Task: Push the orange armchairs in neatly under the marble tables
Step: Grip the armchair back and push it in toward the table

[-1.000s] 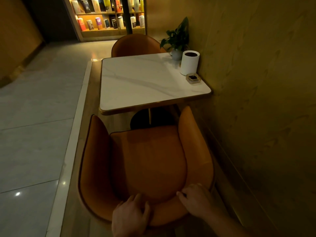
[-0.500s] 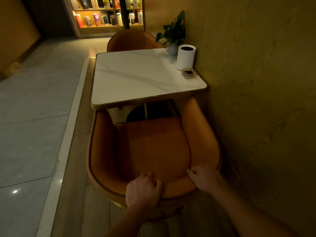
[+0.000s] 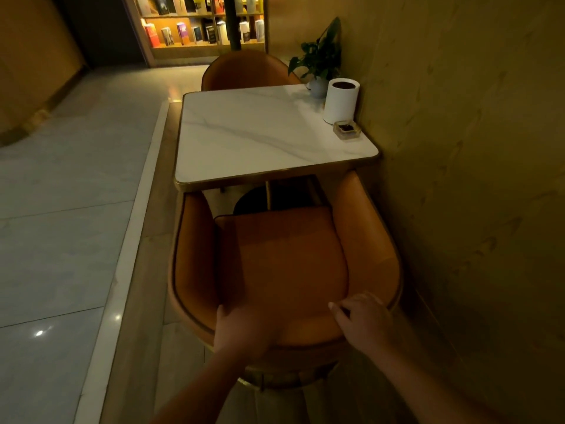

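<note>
Two orange armchairs at one marble tabletop (image 3: 269,133): far armchair (image 3: 247,70) already tucked in beyond, near armchair (image 3: 284,258) only with arm tips under the edge, left hand (image 3: 241,328) and right hand (image 3: 363,322) fingers curled over its backrest rim, likely more pushing left.

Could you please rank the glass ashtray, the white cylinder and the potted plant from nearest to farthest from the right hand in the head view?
From the right hand:
1. Glass ashtray, table's near right corner.
2. White cylinder, just behind it.
3. Potted plant, far right corner.
</note>
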`<move>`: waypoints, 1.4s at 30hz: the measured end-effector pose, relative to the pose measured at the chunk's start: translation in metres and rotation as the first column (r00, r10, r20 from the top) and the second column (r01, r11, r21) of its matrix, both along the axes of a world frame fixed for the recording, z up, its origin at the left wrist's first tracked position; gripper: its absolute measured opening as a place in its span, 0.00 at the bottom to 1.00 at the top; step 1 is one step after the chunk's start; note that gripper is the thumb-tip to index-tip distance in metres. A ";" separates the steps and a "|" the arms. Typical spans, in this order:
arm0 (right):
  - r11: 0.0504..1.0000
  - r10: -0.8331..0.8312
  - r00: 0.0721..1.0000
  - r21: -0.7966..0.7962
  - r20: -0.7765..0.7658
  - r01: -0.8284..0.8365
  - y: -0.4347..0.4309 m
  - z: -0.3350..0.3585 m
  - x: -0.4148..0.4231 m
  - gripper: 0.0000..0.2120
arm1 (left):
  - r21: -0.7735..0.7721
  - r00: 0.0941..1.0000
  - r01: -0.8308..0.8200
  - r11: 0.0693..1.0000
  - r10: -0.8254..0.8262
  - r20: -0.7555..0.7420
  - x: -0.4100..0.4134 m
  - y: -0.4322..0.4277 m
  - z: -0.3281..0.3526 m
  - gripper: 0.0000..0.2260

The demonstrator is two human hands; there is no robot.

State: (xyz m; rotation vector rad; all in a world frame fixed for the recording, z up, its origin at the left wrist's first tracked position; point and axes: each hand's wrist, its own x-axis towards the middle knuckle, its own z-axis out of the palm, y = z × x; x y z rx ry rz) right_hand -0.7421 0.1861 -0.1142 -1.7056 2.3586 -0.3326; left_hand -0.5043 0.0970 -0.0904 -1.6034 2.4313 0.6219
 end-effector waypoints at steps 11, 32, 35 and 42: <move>0.987 -0.058 0.998 -0.150 0.024 0.061 -0.009 -0.007 -0.018 0.23 | -0.057 0.998 -0.064 0.996 0.065 0.019 -0.008 -0.001 -0.007 0.27; 0.996 -0.088 0.996 0.002 0.022 0.088 -0.026 0.005 -0.057 0.17 | -0.026 0.993 -0.087 0.996 0.089 0.077 -0.051 -0.003 -0.003 0.26; 0.997 -0.073 0.997 0.009 0.030 0.073 -0.027 0.007 -0.056 0.17 | -0.023 0.992 -0.102 0.995 0.104 0.077 -0.052 -0.006 0.000 0.25; 0.999 -0.039 0.999 -0.028 0.036 0.040 -0.034 0.005 -0.070 0.18 | -0.007 0.989 -0.113 0.994 0.114 0.090 -0.064 -0.011 0.002 0.26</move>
